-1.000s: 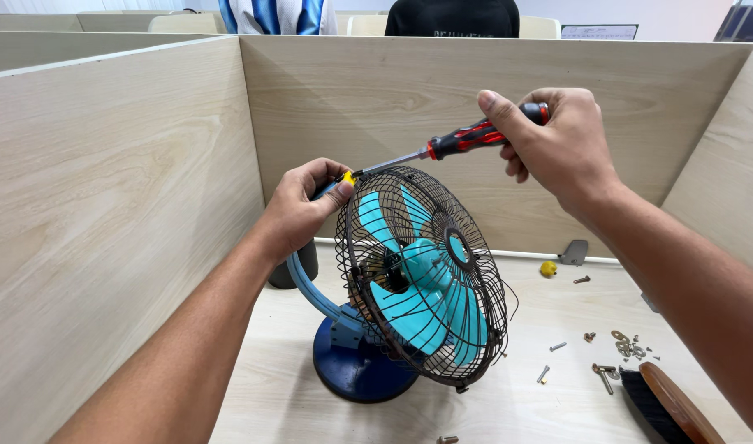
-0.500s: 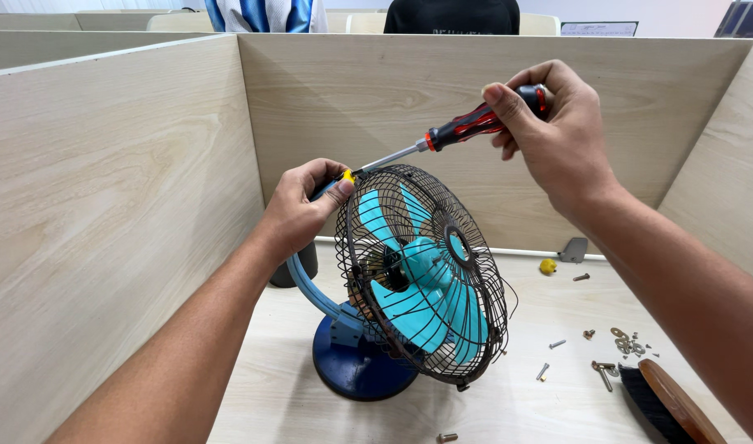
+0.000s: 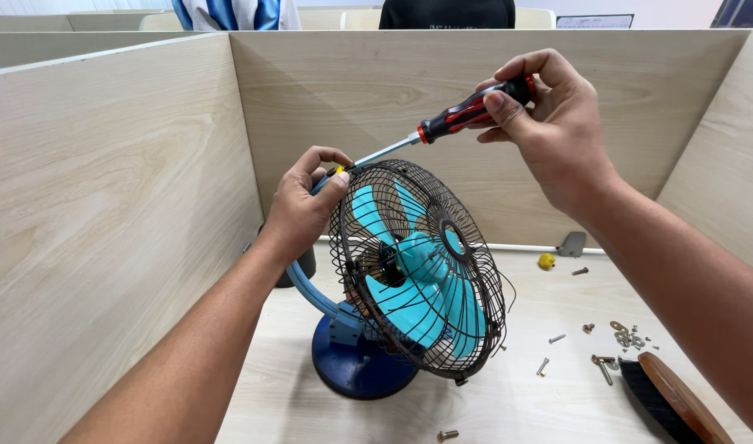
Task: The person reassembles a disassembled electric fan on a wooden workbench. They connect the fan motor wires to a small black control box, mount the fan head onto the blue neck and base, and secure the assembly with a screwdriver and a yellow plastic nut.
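Observation:
A small table fan stands on the desk, with a black wire cage [image 3: 467,329], teal blades [image 3: 409,279] and a dark blue round base [image 3: 356,366]. My left hand [image 3: 302,210] grips the top rear of the cage, where a small yellow part shows by the thumb. My right hand [image 3: 549,123] holds a red and black screwdriver [image 3: 467,111] up high. Its metal shaft slants down and left, and the tip meets the cage top right beside my left thumb.
Wooden partition walls enclose the desk at left, back and right. Loose screws and washers [image 3: 623,335] lie to the right of the fan, one screw [image 3: 448,433] at the front. A brush with a wooden handle [image 3: 668,399] lies at bottom right. A yellow piece [image 3: 546,261] sits by the back wall.
My right hand has turned slightly on the screwdriver handle, staying at about the same height. The left hand and the fan have stayed in place.

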